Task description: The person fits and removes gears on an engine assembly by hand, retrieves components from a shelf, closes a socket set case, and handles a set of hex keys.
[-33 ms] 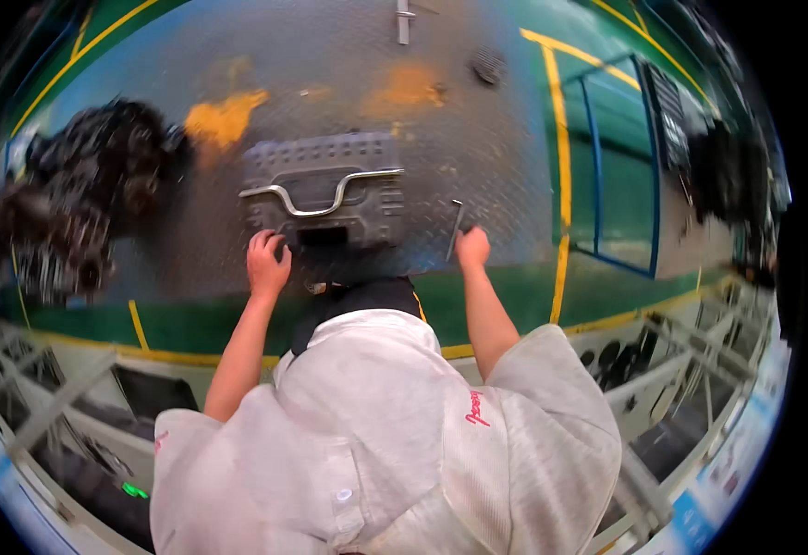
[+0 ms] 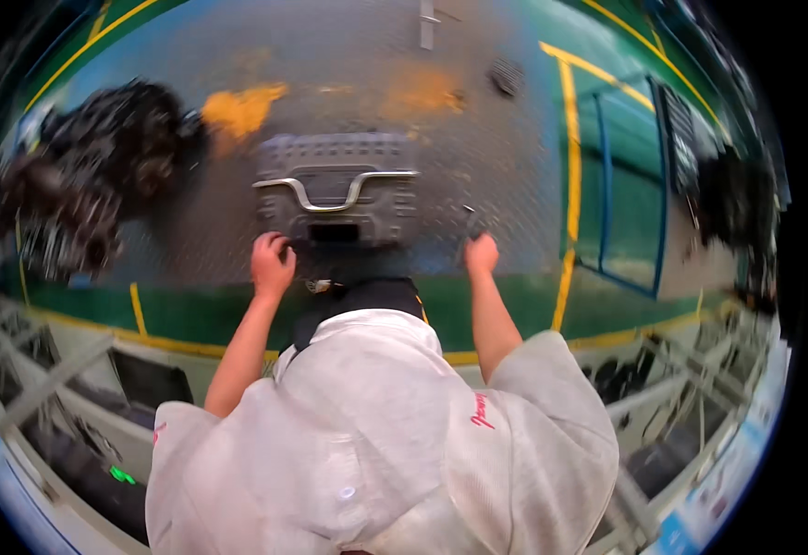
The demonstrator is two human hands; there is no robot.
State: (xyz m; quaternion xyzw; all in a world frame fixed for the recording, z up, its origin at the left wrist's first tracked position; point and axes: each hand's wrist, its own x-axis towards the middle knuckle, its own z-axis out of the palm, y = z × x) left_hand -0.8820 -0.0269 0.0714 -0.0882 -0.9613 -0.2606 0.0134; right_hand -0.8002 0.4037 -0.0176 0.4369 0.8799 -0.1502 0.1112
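Observation:
A dark grey moulded case [image 2: 335,148] lies on the worn metal plate [image 2: 506,166] in front of me, with a dark slot in its near edge. Across its top rests a shiny rod [image 2: 310,205] bent into a U in the middle. By the case's near left corner is my left hand [image 2: 273,266], its fingers bent and apart; I cannot see it holding anything. Right of the case, my right hand [image 2: 482,253] is closed round a slim metal hand tool [image 2: 471,220] pointing away from me. The tool is blurred, so its exact kind is unclear.
A large dark engine-like assembly [image 2: 117,166] stands at the left. Farther off lie a metal bar [image 2: 427,28] and a small dark ribbed part [image 2: 506,78]. A blue frame [image 2: 605,185] is at the right, beyond a yellow floor line [image 2: 569,139]. Orange-yellow stains [image 2: 242,109] mark the plate.
The whole scene has shifted slightly to the right in the view. The tool in my right hand has turned and looks shorter. My left hand's fingers look a little more curled.

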